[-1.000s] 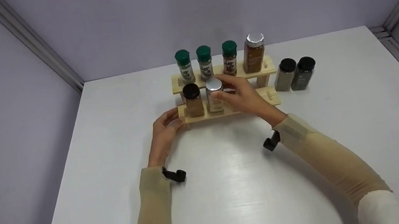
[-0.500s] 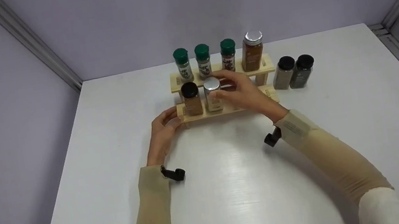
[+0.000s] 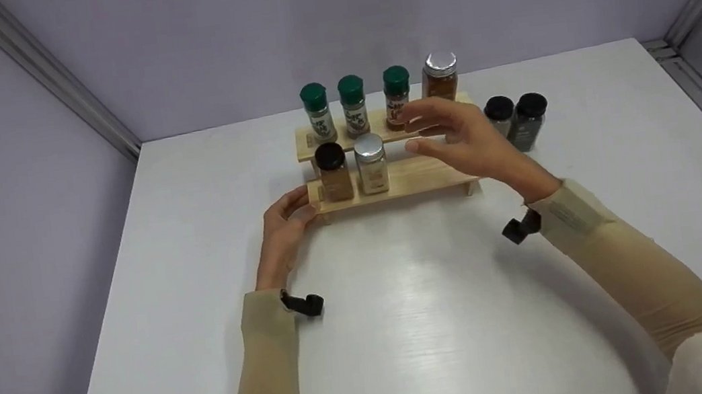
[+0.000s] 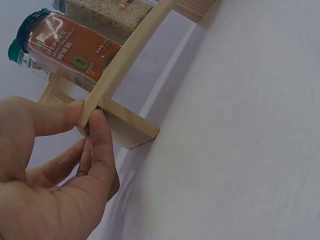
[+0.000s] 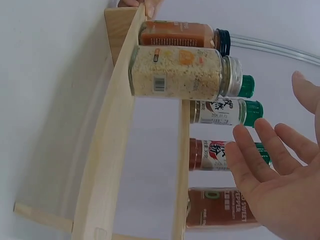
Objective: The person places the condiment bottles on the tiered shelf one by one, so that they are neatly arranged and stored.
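A two-tier wooden spice rack (image 3: pixel 423 177) stands on the white table. My left hand (image 3: pixel 284 233) pinches the left end of its lower shelf between thumb and fingers, as the left wrist view shows closely. On that shelf stand a black-capped pepper jar (image 3: pixel 336 178) and, right beside it, a silver-capped jar (image 3: pixel 373 170) of pale flakes. My right hand (image 3: pixel 469 141) is in the air over the right part of the rack, fingers spread and holding nothing. It partly hides a silver-capped reddish-brown spice jar (image 3: pixel 442 84) on the upper shelf.
Several green-capped bottles, among them a left one (image 3: pixel 319 116), a middle one (image 3: pixel 354 108) and a right one (image 3: pixel 398 99), line the upper shelf. Two black-capped jars, one grey (image 3: pixel 499 111) and one darker (image 3: pixel 528 126), stand on the table right of the rack. Walls enclose the table.
My right hand has let go of the silver-capped flake jar and moved right and away from it. The jar stays on the lower shelf. My left hand keeps its hold on the rack.
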`<state>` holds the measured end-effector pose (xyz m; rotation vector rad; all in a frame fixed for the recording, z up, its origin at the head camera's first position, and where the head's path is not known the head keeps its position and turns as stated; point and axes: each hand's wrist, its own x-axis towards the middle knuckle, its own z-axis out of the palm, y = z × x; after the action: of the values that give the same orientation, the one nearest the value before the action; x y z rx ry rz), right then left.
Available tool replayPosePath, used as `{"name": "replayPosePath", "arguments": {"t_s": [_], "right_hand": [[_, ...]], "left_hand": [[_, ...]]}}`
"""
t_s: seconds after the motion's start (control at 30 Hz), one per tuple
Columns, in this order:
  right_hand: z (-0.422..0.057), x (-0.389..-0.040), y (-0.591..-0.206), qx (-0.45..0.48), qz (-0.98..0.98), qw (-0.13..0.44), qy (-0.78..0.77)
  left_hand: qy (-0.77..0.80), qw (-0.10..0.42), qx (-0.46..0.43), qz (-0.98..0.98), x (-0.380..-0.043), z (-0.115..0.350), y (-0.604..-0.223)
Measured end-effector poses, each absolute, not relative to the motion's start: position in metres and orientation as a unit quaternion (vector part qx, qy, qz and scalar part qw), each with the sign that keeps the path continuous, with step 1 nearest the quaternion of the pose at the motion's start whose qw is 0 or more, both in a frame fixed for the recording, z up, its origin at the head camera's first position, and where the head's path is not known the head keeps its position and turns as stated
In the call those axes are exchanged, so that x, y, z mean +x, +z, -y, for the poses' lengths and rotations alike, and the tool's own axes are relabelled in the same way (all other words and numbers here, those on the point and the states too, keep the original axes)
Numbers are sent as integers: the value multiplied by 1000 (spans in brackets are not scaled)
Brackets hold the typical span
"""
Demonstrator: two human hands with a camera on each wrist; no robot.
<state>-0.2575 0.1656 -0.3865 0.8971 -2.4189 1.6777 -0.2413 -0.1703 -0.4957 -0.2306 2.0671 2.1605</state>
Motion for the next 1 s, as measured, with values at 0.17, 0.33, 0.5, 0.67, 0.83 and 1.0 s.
{"name": "replayPosePath", "arguments": {"t_s": [0.17,0.33,0.5,0.67,0.83,1.0], "right_hand": [[-190,-249,-382,285,802,58,522],[-223,-245,-379,265,820,90,499],[-256,-243,-380,235,830,142,485],[-285,-248,-385,206,829,198,481],[-312,-257,-396,163,836,215,478],[-330,-266,-411,118,846,198,481]], "left_hand": [[724,68,-76,-682,-241,172,-496],[729,65,-69,-678,-241,170,-497],[725,66,-71,-682,-240,169,-496],[719,67,-73,-688,-240,170,-495],[718,71,-76,-688,-240,170,-495],[730,73,-75,-676,-240,170,-496]]}}
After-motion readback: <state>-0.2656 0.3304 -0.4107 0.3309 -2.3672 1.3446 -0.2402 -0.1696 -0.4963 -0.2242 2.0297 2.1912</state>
